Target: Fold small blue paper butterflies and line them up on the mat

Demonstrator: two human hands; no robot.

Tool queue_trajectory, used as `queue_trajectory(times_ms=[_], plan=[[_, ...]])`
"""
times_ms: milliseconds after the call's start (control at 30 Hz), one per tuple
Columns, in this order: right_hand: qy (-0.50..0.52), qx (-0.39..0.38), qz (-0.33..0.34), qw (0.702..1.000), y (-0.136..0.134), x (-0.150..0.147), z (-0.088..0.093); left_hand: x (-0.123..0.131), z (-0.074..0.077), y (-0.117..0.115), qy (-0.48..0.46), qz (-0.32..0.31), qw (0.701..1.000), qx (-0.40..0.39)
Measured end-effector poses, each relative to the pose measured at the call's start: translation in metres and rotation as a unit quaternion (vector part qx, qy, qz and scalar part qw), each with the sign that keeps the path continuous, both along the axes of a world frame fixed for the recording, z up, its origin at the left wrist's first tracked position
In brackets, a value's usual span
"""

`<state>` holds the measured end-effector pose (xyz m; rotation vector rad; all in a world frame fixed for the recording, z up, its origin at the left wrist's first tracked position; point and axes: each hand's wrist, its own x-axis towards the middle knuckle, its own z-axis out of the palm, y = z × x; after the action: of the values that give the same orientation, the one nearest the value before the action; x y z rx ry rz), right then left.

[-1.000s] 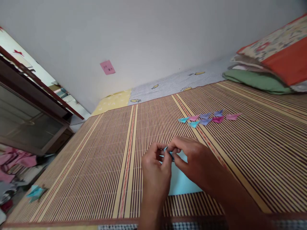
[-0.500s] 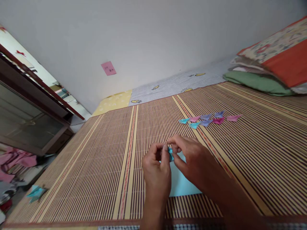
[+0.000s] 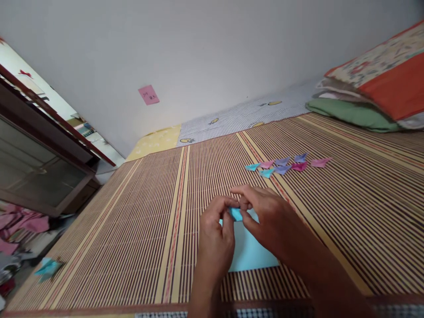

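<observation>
Between the fingertips of both hands is a small folded piece of blue paper (image 3: 236, 214), partly covered by the fingers. My left hand (image 3: 217, 227) pinches its left side, thumb and fingers bent round it. From the right, my right hand (image 3: 265, 212) grips the other side with thumb and curled fingers. Beneath the hands a light blue sheet of paper (image 3: 253, 251) lies flat on the striped mat. Beyond them sit several small folded paper pieces (image 3: 282, 169) in blue, pink and purple, set out in two rough rows.
A striped bamboo mat (image 3: 132, 229) covers the bed. Folded bedding (image 3: 357, 115) is stacked at the far right against the wall. A blue folded paper piece (image 3: 48, 268) lies near the mat's left edge. A pink note (image 3: 149, 95) hangs on the wall; a glass-fronted cabinet (image 3: 39, 172) stands left.
My left fingers have shifted on the small folded paper, and more of its blue surface shows between the hands. My right hand keeps nearly the same place.
</observation>
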<state>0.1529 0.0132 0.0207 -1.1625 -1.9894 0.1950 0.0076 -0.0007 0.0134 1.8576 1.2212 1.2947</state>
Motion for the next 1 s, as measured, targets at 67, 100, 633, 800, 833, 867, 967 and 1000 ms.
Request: queue_trajectory(times_ms=[67,100,633,800,833,867,967,1000], plan=[[0.0,0.006,-0.004,1.0,0.0,0.0,0.0,0.001,0.001,-0.001,0.025,0.005,1.0,0.011],[-0.001,0.008,-0.004,1.0,0.0,0.001,0.0,0.001,0.001,-0.002,0.037,0.011,0.999,0.015],[-0.001,-0.02,0.044,0.999,-0.003,0.0,0.001,0.005,-0.002,-0.004,0.077,0.038,0.996,0.004],[-0.003,-0.029,0.027,0.999,-0.002,0.005,0.0,0.006,0.0,-0.005,0.129,0.049,0.99,0.022],[-0.003,-0.029,0.023,0.999,-0.001,0.006,0.0,0.006,0.0,-0.005,0.137,0.046,0.989,0.021],[-0.004,-0.029,0.021,0.999,-0.001,0.007,0.0,0.006,0.001,-0.005,0.142,0.042,0.989,0.017],[-0.012,-0.034,0.021,0.999,-0.001,0.008,0.0,0.006,0.0,-0.005,0.147,0.026,0.989,-0.003],[-0.015,-0.035,0.024,0.999,-0.001,0.008,0.0,0.006,0.0,-0.004,0.146,0.024,0.989,-0.008]])
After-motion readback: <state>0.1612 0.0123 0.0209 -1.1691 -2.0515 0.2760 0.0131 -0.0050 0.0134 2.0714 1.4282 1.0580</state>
